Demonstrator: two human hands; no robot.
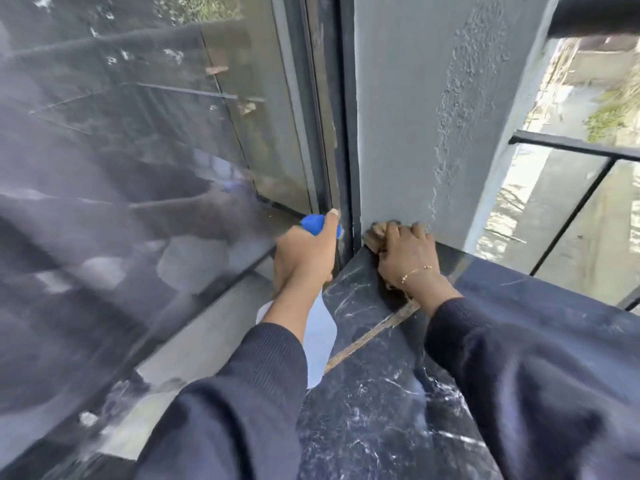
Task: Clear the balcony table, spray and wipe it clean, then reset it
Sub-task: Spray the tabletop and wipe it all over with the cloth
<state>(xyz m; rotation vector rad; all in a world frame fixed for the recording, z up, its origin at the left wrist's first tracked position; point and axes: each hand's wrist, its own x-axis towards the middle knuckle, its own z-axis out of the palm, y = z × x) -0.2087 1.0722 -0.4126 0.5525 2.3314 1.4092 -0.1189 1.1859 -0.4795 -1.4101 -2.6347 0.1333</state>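
writing: none readable | left hand [304,252] grasping blue-topped spray bottle [320,327] at 9 o'clock of right hand [403,252] | right hand clenched on brown cloth [375,233], pressing dark marble table [374,403]

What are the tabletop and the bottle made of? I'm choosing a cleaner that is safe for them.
The tabletop looks like polished dark marble or a marble-look stone: black with white veins, one brownish streak, and a sheen. The bottle held by the left hand looks like translucent whitish plastic with a glossy blue plastic head.
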